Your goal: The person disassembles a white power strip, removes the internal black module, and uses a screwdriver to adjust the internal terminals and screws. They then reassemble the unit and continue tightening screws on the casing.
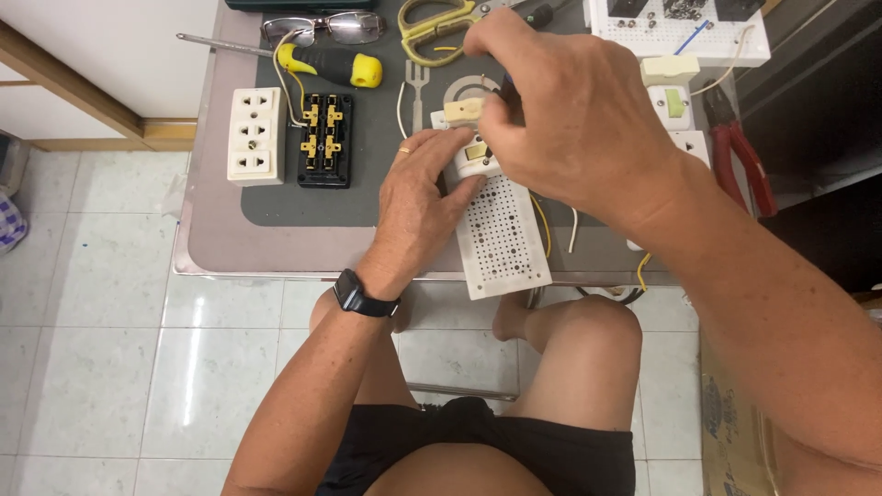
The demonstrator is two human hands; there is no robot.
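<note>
1. Head view: our left hand (418, 197) lies flat, fingers spread, pressing the white perforated board (503, 241) at table centre.
2. Our right hand (560, 110) is at 1 o'clock from the left, pinched around a dark tool handle over the cream switch block (462, 111) at the board's top end.
3. At 10 o'clock: white socket strip (254, 135), black terminal block (324, 140), yellow-handled screwdriver (331, 64).
4. At 3 o'clock: red pliers (740, 156).

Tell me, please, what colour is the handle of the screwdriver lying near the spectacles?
The screwdriver handle is black with yellow ends, seen in the head view.
</note>
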